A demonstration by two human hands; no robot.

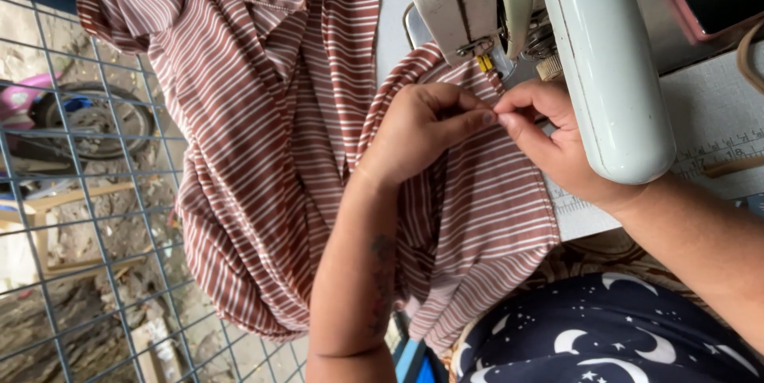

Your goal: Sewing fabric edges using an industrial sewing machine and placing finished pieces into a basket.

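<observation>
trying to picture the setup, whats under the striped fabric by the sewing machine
The striped fabric drapes over the pale machine table, visible only to its right. Both hands pinch it near the sewing machine; the table beneath is covered.

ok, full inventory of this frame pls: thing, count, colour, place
striped fabric: 1, reddish-brown with thin white stripes, draped from top left down over the lap, its edge running to the machine
sewing machine: 1, pale green and cream, top right
work table: 1, light grey with ruler markings, right
wire grid: 1, grey-blue, left side
wheel: 1, dark, behind the grid at far left
garment with moons and stars: 1, dark navy, bottom right
left hand: 1, pinching the fabric edge near the machine
right hand: 1, fingertips meeting the left hand's at the fabric edge, partly behind the machine
</observation>
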